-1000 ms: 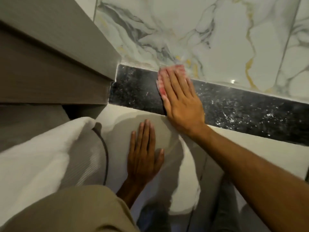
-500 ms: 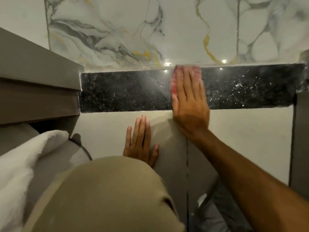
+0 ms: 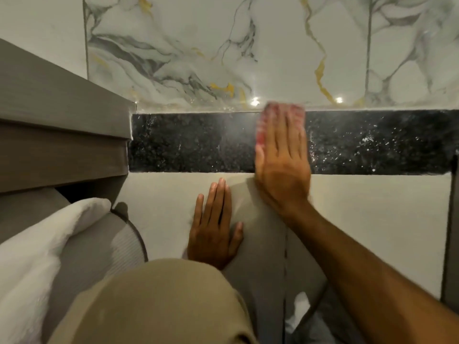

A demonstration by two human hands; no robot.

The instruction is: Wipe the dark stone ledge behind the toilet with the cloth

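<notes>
The dark speckled stone ledge (image 3: 188, 142) runs across the middle of the view, below the marble wall. My right hand (image 3: 283, 165) lies flat on the ledge near its centre, fingers together, pressing a pink cloth (image 3: 267, 115) whose edge shows beyond the fingertips and at the left of the palm. White specks dot the ledge to the right of the hand. My left hand (image 3: 213, 229) rests flat with fingers spread on the pale wall panel below the ledge, holding nothing.
A grey-brown cabinet (image 3: 62, 135) juts in at the left, butting against the ledge's end. White towels (image 3: 37, 244) lie lower left. The white and gold-veined marble wall (image 3: 248, 50) rises behind the ledge. A beige-clothed knee (image 3: 154, 304) fills the bottom.
My right hand and the cloth have slid to the right along the ledge, away from the cabinet. The camera view has levelled out. The left hand stays planted on the panel.
</notes>
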